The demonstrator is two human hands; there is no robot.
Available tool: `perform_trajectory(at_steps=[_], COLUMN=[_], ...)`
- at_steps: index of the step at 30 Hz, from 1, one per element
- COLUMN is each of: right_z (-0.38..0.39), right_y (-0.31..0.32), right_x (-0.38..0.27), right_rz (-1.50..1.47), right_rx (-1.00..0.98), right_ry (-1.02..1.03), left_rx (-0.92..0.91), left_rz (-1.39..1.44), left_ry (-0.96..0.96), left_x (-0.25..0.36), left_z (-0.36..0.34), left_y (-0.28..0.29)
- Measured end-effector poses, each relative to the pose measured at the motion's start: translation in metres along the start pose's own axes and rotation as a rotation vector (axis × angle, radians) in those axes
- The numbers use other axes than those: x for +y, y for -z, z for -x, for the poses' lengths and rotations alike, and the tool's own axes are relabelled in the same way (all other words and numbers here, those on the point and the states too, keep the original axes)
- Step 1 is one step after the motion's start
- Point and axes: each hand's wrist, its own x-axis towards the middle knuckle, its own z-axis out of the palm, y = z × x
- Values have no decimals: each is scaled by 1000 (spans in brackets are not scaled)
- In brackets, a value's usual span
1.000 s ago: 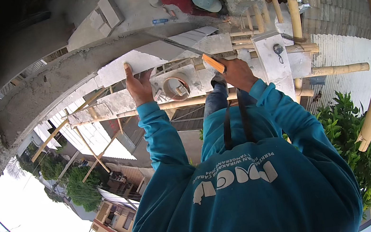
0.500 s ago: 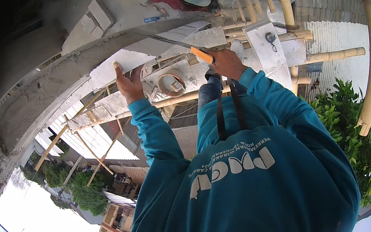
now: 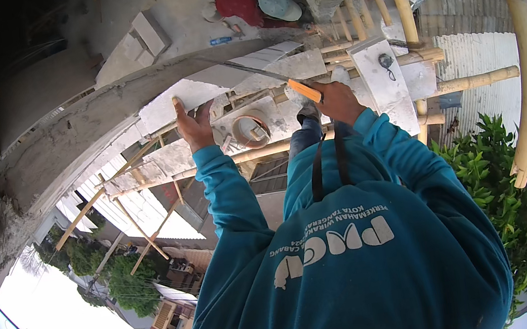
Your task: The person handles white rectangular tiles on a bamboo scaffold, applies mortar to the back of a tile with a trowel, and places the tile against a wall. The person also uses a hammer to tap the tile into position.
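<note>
Standing high on bamboo scaffolding, the person in the teal hoodie leans toward a grey concrete beam (image 3: pixel 100 121) with both arms out. The left hand (image 3: pixel 195 125) lies flat and released, fingers stretched along the edge of a pale grey block (image 3: pixel 182 98) that rests against the beam. The right hand (image 3: pixel 338 100) is clenched round the orange handle of a saw (image 3: pixel 278 79), its thin blade running far and left across the light slabs.

That block looks like a lightweight masonry piece: stiff, chalky, probably lighter than its bulk suggests, yet brittle at corners and dusty enough to slip under a palm. I would judge the safest hold to be underneath and along a long edge, not by a corner. The saw is light and rigid; its handle is the only sensible place for a grip.

Near the hands a round roll of wire or tape (image 3: pixel 251 130) sits on a board, just beside the left wrist. Bamboo poles (image 3: pixel 469 80) cross to the right and could catch an elbow. Far off, another person in a red top and pale hat (image 3: pixel 259 1) crouches on the slab. Green foliage (image 3: pixel 507 196) fills the near right, and open air drops away to the left.
</note>
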Motion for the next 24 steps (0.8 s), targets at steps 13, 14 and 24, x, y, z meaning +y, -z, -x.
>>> perform_trajectory(at_steps=[13,14,24], right_z=[-2,-2,-4], right_y=[-7,-8,1], right_x=[7,8,2], right_rz=[-23,-15,-4], right_rx=[-2,1,16], right_ry=[35,39,62], left_rx=[-41,-48,-21], left_rz=[33,40,21], left_ry=[33,26,19], left_x=[-2,-3,-2], left_z=[-7,-8,-6], left_y=[6,7,4])
